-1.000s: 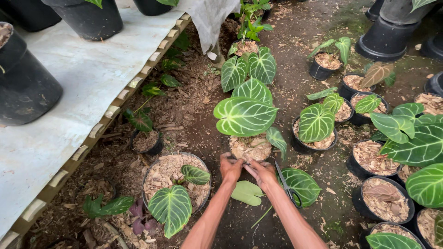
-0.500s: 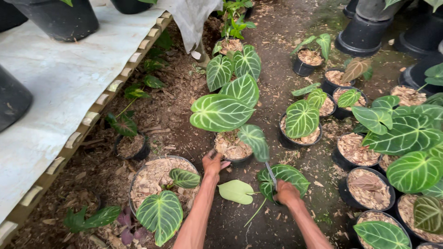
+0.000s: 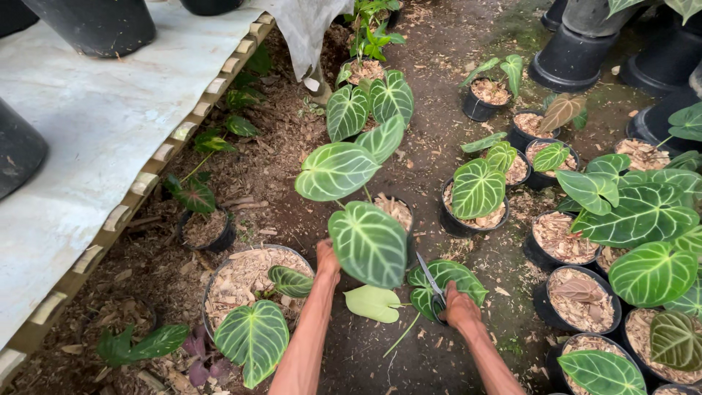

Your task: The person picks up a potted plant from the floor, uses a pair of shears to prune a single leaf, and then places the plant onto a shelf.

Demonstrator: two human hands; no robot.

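Head view: scissors are gripped closed-fisted by right hand beside central pot, steadied by left hand, grip hidden; blades best kept off healthy leaves.

Dark green, white-veined leaf; black pot

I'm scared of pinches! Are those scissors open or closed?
Closed, it looks like: the scissors in the right hand show one thin line of blades.

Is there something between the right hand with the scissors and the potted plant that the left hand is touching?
Nothing solid blocks it. The right hand holds the scissors with blades pointing toward the potted plant. Only that plant's own big veined leaf hangs over the gap and hides the left hand fingers. A small dark leaf lies under the scissors.
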